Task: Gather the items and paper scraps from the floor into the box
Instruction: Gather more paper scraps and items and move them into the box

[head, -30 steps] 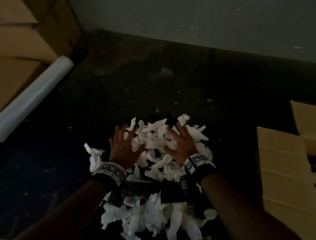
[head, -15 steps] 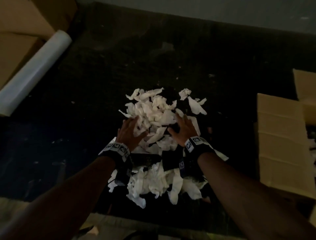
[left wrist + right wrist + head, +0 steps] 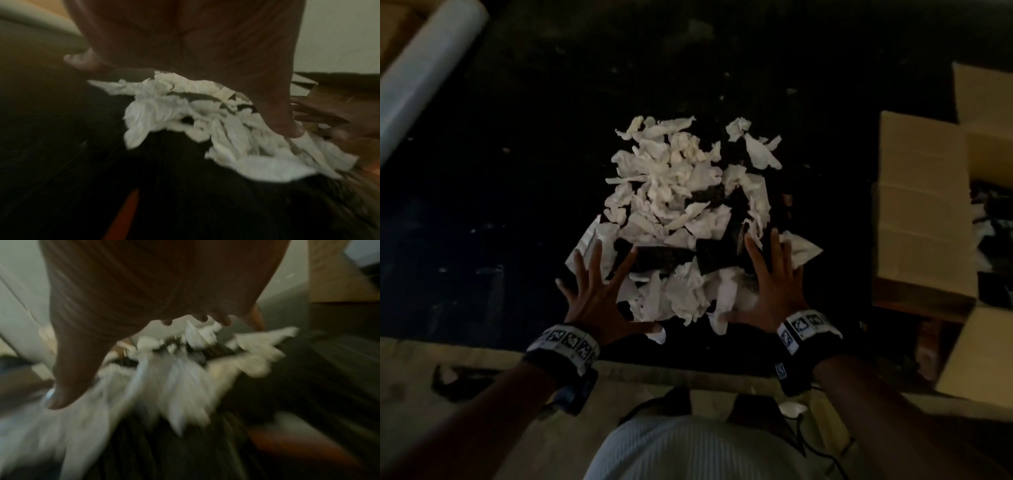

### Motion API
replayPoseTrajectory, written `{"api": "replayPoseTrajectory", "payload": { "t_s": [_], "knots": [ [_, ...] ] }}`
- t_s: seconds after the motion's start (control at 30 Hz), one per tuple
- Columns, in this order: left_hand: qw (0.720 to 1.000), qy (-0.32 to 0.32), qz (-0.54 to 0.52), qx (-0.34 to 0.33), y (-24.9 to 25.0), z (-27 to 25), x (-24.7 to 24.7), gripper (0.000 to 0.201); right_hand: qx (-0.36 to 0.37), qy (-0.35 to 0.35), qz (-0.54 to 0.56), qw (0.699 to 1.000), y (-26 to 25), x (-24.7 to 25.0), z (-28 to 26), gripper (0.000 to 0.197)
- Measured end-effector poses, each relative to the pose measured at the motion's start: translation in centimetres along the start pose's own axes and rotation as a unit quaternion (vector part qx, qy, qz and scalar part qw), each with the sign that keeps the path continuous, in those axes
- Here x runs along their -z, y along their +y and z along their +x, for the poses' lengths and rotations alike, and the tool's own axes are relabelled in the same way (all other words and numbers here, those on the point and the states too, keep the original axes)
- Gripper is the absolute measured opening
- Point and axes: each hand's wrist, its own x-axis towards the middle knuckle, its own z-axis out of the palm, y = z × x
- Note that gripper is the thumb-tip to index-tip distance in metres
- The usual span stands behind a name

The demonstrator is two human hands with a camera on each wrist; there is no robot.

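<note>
My left hand [image 3: 599, 301] lies flat with fingers spread wide at the near left edge of the pile of paper scraps [image 3: 681, 192], fingertips on the outermost white pieces, holding nothing. My right hand [image 3: 774, 284] is the same on the near right edge: fingers straight and slack, resting against the scraps and the dark flat items [image 3: 664, 257] mixed in among them, gripping nothing. The pile sits between my two hands and stretches away from me on the dark floor [image 3: 517, 171]. From my left wrist the scraps [image 3: 205, 123] show bunched just under my thumb; the right wrist view is too blurred to add more than white paper [image 3: 174, 378] below my palm.

To the left of the pile the floor runs open as far as a white roll [image 3: 424, 65] lying diagonally at the far left corner, well apart from the scraps. Beyond the pile, open dark floor again. To the right there is a narrow strip of floor, then the cardboard box [image 3: 924, 212], its flaps open, with dark things already inside at the right edge of view. The box's near flap stands near my right hand but apart from it. The floor is dark and speckled with small pale marks; closer to me it gives way to a lighter strip [image 3: 482, 363].
</note>
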Motion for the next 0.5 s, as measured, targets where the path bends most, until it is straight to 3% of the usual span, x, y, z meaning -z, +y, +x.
{"api": "replayPoseTrajectory", "payload": {
  "t_s": [0.1, 0.23, 0.37, 0.5],
  "knots": [
    [1.0, -0.006, 0.009, 0.003, -0.2, -0.1, -1.1, 0.152, 0.0, -0.024, -0.014, 1.0, 0.7, -1.7, -0.9, 0.157],
    [0.999, 0.006, 0.029, -0.011, 1.0, 2.8, -1.5, 0.15, 0.019, -0.037, 0.004, 0.999, -1.4, -2.0, 1.7, 0.158],
    [0.997, -0.021, 0.048, -0.059, 2.6, 4.8, -2.3, 0.138, 0.047, -0.066, -0.012, 0.997, -3.3, -3.1, 4.0, 0.148],
    [0.996, -0.017, 0.042, -0.075, 3.5, 5.5, -2.5, 0.13, 0.053, -0.048, -0.006, 0.997, -2.9, -2.6, 5.0, 0.137]
  ]
}}
